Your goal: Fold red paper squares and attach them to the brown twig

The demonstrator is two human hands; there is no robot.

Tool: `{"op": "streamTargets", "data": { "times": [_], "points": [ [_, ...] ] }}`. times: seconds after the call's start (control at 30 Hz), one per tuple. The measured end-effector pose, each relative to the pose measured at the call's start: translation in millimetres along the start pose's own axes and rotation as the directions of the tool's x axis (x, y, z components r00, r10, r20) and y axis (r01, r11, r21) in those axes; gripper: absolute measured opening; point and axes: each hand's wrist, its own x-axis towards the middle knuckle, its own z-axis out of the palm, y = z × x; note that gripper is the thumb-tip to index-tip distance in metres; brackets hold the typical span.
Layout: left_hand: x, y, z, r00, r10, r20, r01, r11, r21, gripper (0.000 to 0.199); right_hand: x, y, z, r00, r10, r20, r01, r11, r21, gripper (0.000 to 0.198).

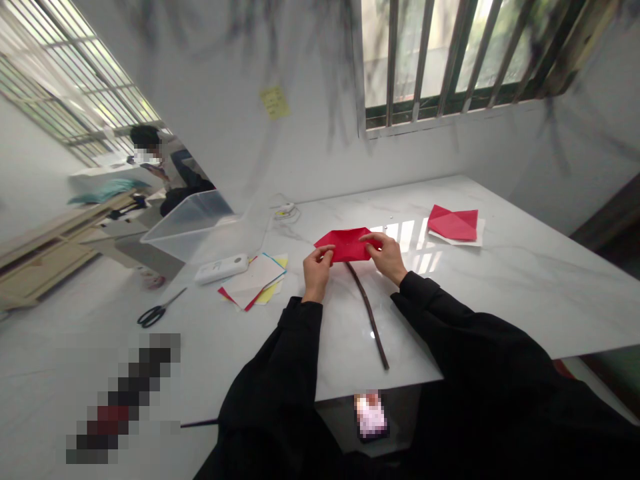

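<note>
Red paper [347,245]: Because the left hand [317,272] and right hand [387,257] pinch opposite ends, the folded sheet is spread between them in the head view, likely to keep its creases in shape; whether it touches the table [525,287] I cannot tell.
Left grip: thumb and fingers together on the near left corner, probably steadying that end.
Right grip: clamped on the right end, fingertips over the upper face, seemingly pressing it flat.
Brown stick [369,310]: on the near side of both hands, held by neither, its far end meeting or passing under the paper's near edge; apparently placed within easy reach.
Paper stack [257,285]: left of the left hand, perhaps set aside from the folding.
Scissors [160,313]: farther left, beyond the stack, seemingly out of use.
Red sheets [455,225]: well right of the right hand, over a white sheet, presumably out of the way.
</note>
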Motion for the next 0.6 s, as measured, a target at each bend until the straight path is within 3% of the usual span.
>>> {"op": "streamTargets", "data": {
  "times": [0.1,0.23,0.47,0.6],
  "points": [
    [-6,4,3,0.99,-0.056,0.133,0.058,0.998,-0.012,0.045,0,0,1,0.999,0.032,-0.004,-0.032,0.999,-0.012,0.03],
    [-10,8,5,0.97,-0.024,0.244,0.047,0.995,-0.09,0.067,1,4,1,0.999,0.048,0.01,-0.048,0.998,-0.033,0.039],
    [-7,7,3,0.952,0.037,0.304,-0.003,0.994,-0.109,0.058,9,8,-10,0.993,-0.084,0.08,0.082,0.996,0.022,0.032],
    [-6,5,3,0.968,0.006,0.251,0.042,0.982,-0.187,0.051,14,12,-12,0.99,0.012,0.142,-0.039,0.981,0.189,0.04]
  ]
}}
